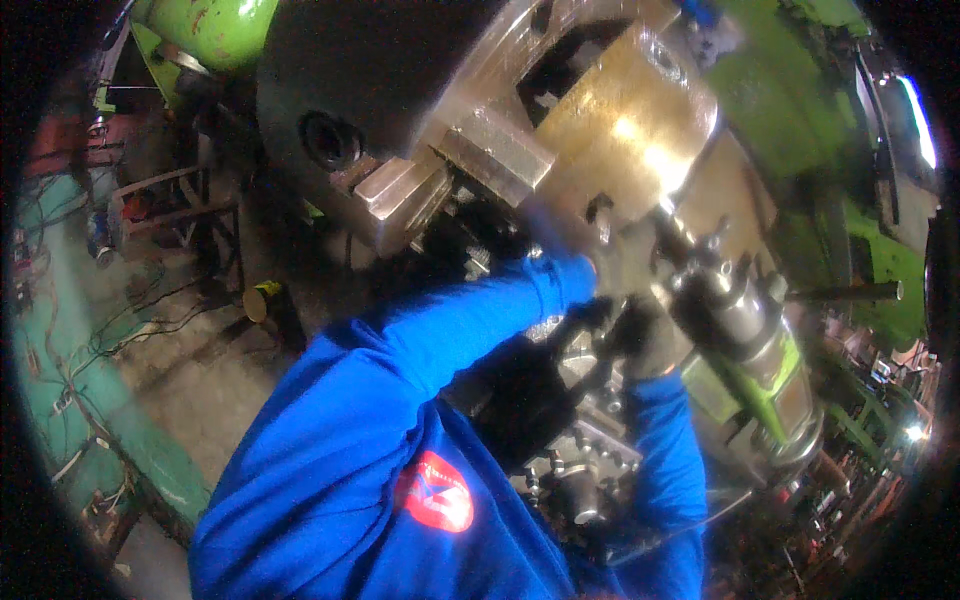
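My left hand (618, 262), at the end of a blue sleeve, reaches just below a large shiny brass-coloured cylinder (635, 120). Motion smears its fingers, so what they touch or hold cannot be made out. Close by is my right hand (650, 340), which looks grey or gloved, in the shadow beside the tool holder. Its fingers are also too dark and blurred to read. The cylinder sits in a big dark lathe chuck (370, 70), between stepped steel jaws (495, 155). A pointed metal piece (672, 225) faces the cylinder from the tailstock (745, 325).
Lathe carriage parts with bolts (585, 470) lie below my hands. A metal bar (850, 292) juts out at the right. Green machine body (790, 100) fills the upper right. On the left are a metal stand (180, 205), a yellow-ended cylinder (262, 300) and cables on the floor.
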Demonstrator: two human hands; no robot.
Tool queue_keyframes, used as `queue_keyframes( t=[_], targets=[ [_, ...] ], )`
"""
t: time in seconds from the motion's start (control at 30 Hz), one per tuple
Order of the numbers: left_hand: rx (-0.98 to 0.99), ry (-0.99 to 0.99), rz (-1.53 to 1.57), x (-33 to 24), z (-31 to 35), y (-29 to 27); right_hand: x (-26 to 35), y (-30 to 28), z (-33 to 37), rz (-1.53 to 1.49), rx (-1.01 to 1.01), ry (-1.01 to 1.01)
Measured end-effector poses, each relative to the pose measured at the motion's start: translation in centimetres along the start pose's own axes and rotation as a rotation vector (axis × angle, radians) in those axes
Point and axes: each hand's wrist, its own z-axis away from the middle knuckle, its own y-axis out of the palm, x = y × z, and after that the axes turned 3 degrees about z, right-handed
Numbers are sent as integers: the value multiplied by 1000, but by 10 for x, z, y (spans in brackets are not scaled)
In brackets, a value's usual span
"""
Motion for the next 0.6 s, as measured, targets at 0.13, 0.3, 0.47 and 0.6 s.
queue_keyframes(
  t=[0.13, 0.3, 0.47, 0.6],
  targets=[
    [198, -11, 65, -27, -11, -11, -48, -35, -18, -416, 110, 42],
    [116, -42, 171, 4, -12, 25, -1, -26, -8, 466, 161, -135],
    [70, -84, 383, 16, -6, 46, 8, -56, -8, 989, 305, -479],
    [77, -26, 581, -3, -10, 5, -12, -69, -16, 858, 150, -269]
  ],
)
